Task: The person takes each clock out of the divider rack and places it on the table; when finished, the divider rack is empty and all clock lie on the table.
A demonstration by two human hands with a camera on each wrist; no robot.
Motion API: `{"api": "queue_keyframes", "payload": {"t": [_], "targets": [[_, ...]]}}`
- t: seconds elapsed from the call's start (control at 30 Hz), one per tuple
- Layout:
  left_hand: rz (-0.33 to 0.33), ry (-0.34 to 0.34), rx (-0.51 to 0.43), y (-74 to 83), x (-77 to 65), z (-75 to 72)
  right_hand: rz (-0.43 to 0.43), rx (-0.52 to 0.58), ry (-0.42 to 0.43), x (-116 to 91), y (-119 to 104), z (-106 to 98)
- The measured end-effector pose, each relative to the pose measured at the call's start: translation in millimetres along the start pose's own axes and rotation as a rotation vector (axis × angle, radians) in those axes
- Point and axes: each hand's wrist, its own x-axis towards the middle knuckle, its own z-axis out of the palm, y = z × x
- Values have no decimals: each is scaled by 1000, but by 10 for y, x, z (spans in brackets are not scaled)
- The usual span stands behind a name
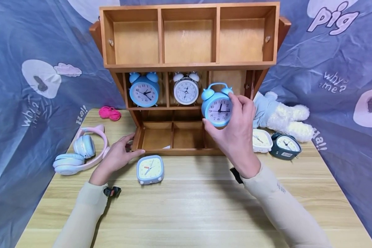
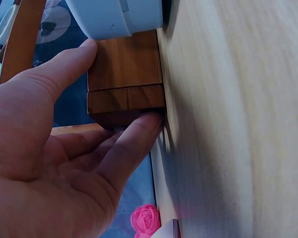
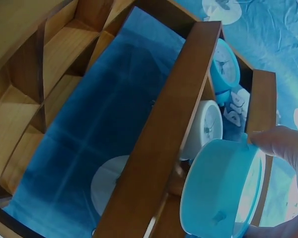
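Note:
A light blue twin-bell alarm clock (image 1: pixel 218 112) is pinched by my right hand (image 1: pixel 237 132), thumb at its lower left and fingers at its upper right. The clock is in front of the right compartment of the wooden shelf's middle tier. My left hand (image 1: pixel 119 153) grips the bottom left corner of the wooden shelf (image 1: pixel 173 152), and the left wrist view shows its thumb and fingers on different sides of the wood (image 2: pixel 126 64). Another blue twin-bell clock (image 1: pixel 144 91) stands in the left middle compartment, a white twin-bell clock (image 1: pixel 186 91) in the centre one. A square blue-framed clock (image 1: pixel 150 169) lies before the shelf.
Pink cat-ear headphones (image 1: pixel 103 137) and a bright pink bundle (image 1: pixel 110 113) lie to the left. On the right are a white square clock (image 1: pixel 261 140), a dark green clock (image 1: pixel 286 146) and a white plush toy (image 1: pixel 286 115). Patterned blue cloth (image 1: pixel 15 27) hangs behind.

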Motion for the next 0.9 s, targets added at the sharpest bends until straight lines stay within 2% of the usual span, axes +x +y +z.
{"api": "queue_keyframes", "payload": {"t": [0.53, 0.9], "targets": [[-2, 2, 0, 4, -3, 4, -45, -11, -33, -193, -173, -48], [0, 1, -1, 2, 2, 3, -45, -15, -108, -420, -241, -28]]}}
